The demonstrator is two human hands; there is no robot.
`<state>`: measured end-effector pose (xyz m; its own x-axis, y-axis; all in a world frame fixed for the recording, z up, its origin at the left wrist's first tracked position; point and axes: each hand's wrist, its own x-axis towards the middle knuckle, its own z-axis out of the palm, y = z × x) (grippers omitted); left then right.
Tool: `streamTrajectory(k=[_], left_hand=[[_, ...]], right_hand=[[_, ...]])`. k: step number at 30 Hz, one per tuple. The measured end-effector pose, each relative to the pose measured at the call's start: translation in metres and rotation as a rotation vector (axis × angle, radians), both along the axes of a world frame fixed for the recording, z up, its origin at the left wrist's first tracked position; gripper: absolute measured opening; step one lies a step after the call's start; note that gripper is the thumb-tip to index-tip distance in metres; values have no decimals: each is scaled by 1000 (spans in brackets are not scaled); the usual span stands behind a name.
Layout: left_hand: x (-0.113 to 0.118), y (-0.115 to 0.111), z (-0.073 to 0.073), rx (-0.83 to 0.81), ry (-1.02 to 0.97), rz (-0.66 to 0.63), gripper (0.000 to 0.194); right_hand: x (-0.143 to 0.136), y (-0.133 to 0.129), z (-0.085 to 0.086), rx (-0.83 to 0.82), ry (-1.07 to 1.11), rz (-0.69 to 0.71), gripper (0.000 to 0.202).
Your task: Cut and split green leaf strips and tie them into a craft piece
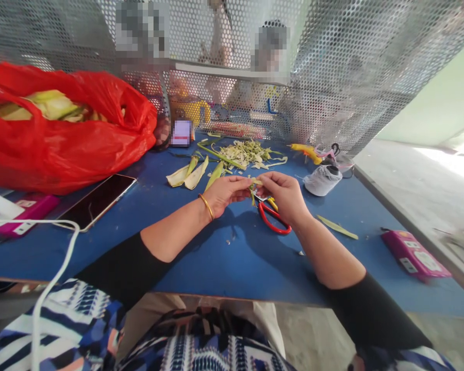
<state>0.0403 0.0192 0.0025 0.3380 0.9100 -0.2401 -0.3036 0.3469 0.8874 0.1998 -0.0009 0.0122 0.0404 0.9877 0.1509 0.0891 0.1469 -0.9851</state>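
- Your left hand and right hand met above the desk, their fingertips almost touching.
- The fingers of both hands were closed in a pinch on a pale green strip, which sat between them; a narrow end hung just below.
- You wore a gold-coloured bangle on the left wrist, behind those fingers.
- Scissors with a red handle lay right under your right fingers, their blades partly hidden by that hand.
- Just beyond your fingers spread a heap of shredded green pieces, and slightly to their left lay several husk pieces.
- To the right of your fingers stood a spool of white thread, with a yellow tool behind it.
- Nearer you on that side was a loose green strip, and farther right a magenta box.
- Well to the left of your fingers sat a red plastic bag holding more husks, with a dark-screened phone in front of it.
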Motion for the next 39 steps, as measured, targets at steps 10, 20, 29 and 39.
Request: streamTrajectory(k=[10, 20, 29, 39], left_hand=[[3, -1, -1, 125, 98, 183, 12], [13, -4, -12, 72, 13, 223, 15], [10, -6, -7, -57, 21, 230, 13], [10, -11, -4, 75, 105, 181, 28]], right_hand=[[-11, -5, -19, 12, -250, 60, 38], [-24, -15, -28, 134, -332, -26, 29], [-27, -18, -27, 241, -673, -108, 26], [-17, -15, -18, 245, -696, -205, 24]])
